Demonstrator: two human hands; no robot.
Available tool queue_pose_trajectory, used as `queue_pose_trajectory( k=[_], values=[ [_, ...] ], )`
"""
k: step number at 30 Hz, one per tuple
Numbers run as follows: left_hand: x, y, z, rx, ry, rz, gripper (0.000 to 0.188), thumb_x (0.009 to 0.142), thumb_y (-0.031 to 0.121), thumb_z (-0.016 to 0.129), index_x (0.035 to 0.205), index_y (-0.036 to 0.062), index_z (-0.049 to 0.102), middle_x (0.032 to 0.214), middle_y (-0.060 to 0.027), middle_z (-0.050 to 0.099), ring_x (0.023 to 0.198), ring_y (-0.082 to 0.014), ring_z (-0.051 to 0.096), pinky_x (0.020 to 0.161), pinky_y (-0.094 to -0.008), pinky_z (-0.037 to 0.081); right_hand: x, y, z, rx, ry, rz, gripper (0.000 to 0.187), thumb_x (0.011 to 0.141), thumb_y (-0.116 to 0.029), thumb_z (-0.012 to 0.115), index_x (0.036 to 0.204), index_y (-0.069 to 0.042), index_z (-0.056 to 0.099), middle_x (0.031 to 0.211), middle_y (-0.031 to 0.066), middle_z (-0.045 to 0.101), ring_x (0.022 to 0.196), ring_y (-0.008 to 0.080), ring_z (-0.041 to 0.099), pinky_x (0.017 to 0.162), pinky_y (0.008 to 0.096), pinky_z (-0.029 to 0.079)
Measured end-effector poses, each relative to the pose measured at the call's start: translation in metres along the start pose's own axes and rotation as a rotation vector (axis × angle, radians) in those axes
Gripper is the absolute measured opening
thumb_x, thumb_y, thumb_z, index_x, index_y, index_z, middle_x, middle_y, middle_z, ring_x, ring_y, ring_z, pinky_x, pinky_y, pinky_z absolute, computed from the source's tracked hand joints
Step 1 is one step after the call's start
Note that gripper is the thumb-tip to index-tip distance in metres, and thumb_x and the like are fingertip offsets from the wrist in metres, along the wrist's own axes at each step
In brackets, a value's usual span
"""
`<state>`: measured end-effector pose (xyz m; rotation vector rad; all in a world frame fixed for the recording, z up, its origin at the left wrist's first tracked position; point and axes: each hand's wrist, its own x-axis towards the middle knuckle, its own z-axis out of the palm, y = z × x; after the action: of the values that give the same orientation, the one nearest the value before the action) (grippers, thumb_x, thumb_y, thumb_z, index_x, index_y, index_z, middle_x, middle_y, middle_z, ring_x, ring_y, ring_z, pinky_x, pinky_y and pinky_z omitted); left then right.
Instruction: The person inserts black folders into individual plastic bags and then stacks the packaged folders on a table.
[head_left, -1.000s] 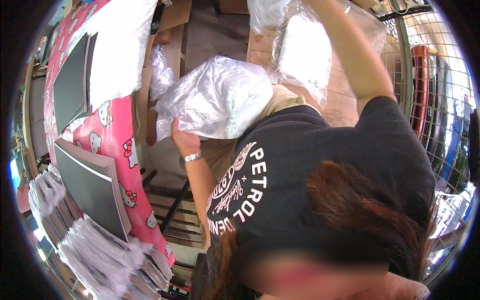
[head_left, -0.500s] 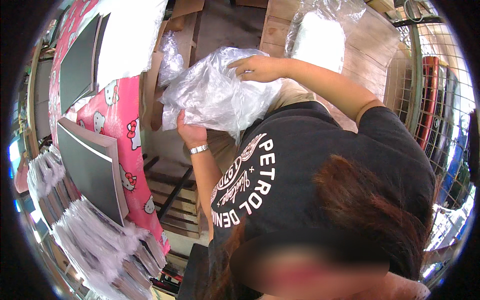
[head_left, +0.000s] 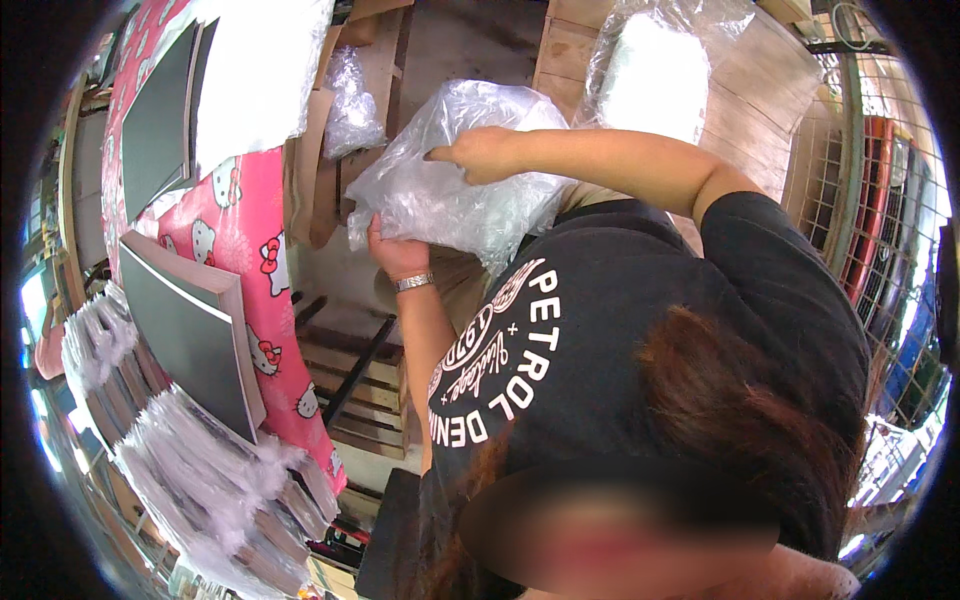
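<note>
Two bare hands worked at one clear plastic bag (head_left: 440, 205), which lay crumpled across the person's lap, close against the front of the dark shirt (head_left: 640, 290). The left hand (head_left: 402, 258) gripped its lower left edge, thumb uppermost; the hold probably steadied the loose film, which seemed too limp to keep a shape alone. The right hand (head_left: 485, 155) reached across from the other side and lay over the upper part of the bag, fingers bent and the index finger pointing left. Whether it pinched the film or merely pressed on it, I could not tell. The lap seemed to serve as a support from below, leaving both hands free for the edge and the top.

To the left, a bench with a pink patterned cover (head_left: 262, 200) carried a thick dark panel stack (head_left: 190, 330) and a white plastic-wrapped pile (head_left: 258, 80), both within easy reach, I judged. Wrapped bundles (head_left: 200, 480) stood packed tightly together at its near end, perhaps for mutual support. A second clear bag (head_left: 655, 80) with white contents rested on wooden boards (head_left: 755, 110) beyond the right arm.
</note>
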<state>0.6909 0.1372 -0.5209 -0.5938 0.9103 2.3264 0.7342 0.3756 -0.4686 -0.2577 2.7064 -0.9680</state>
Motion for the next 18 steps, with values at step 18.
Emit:
queue_pose_trajectory(
  k=[18],
  values=[
    [-0.012, -0.003, 0.033, 0.297, -0.060, 0.046, 0.103, 0.072, 0.083, 0.028, 0.143, 0.0087, 0.019, 0.146, -0.0127, 0.023, 0.134, -0.0307, 0.022, 0.109, -0.0489, 0.018, 0.032, -0.020, 0.038, -0.353, 0.342, 0.020, 0.059, 0.083, -0.040, 0.056, 0.135, -0.018, 0.039, 0.143, 0.0119, 0.030, 0.133, 0.0309, 0.027, 0.105, 0.0531, 0.023]
  ],
)
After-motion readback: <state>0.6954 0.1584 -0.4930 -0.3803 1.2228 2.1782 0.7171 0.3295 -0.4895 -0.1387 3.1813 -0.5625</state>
